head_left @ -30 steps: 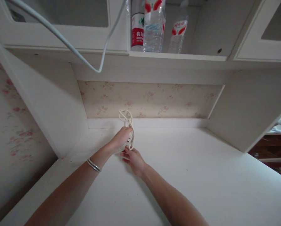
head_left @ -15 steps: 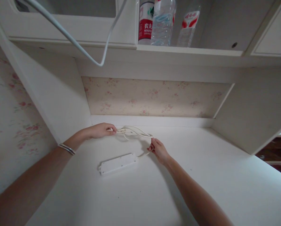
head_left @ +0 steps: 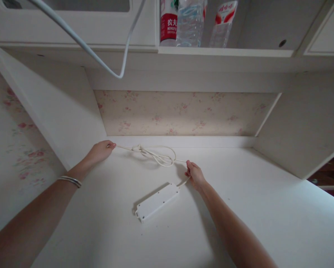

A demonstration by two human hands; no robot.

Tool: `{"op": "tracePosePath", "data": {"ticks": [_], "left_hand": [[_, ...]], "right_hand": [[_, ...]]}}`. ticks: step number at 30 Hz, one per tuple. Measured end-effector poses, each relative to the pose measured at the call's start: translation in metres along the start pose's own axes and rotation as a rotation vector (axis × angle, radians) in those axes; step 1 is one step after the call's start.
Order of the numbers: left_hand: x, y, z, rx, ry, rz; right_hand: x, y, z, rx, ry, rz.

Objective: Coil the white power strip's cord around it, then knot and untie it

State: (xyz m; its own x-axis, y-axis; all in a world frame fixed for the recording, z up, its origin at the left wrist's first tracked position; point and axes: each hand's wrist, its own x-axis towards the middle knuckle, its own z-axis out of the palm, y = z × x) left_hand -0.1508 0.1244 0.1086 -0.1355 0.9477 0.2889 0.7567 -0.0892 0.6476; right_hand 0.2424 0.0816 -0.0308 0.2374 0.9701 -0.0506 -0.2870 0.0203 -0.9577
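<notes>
A white power strip [head_left: 157,202] lies tilted across the white desktop, with small screws showing on its upward face. From its right end a cream cord [head_left: 166,164] runs up to my right hand [head_left: 195,175], whose fingers pinch it. Between my hands the cord hangs in loose loops with a knot-like tangle at their left. My left hand [head_left: 103,149], a silver bangle on its wrist, grips a stretch of the same cord near the back left corner. Whatever end of the cord sits inside the left fingers is hidden.
Overhead, a shelf [head_left: 225,53] holds several plastic bottles [head_left: 189,26]. A thick pale cable or tube [head_left: 119,75] bends down close to the camera at upper left. White side panels [head_left: 318,123] and a floral-papered back wall [head_left: 172,113] enclose the desktop [head_left: 256,223].
My left hand has moved left and my right hand slightly right, drawing the bunched cord out into looser loops. The power strip has slid right and turned more slantwise.
</notes>
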Motion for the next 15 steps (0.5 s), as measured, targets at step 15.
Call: {"op": "tracePosePath", "data": {"ticks": [15], "left_hand": [[-0.034,0.112,0.107,-0.723,-0.101,-0.068]], "right_hand": [[-0.015,0.023,0.075,-0.535,-0.154,-0.11]]}}
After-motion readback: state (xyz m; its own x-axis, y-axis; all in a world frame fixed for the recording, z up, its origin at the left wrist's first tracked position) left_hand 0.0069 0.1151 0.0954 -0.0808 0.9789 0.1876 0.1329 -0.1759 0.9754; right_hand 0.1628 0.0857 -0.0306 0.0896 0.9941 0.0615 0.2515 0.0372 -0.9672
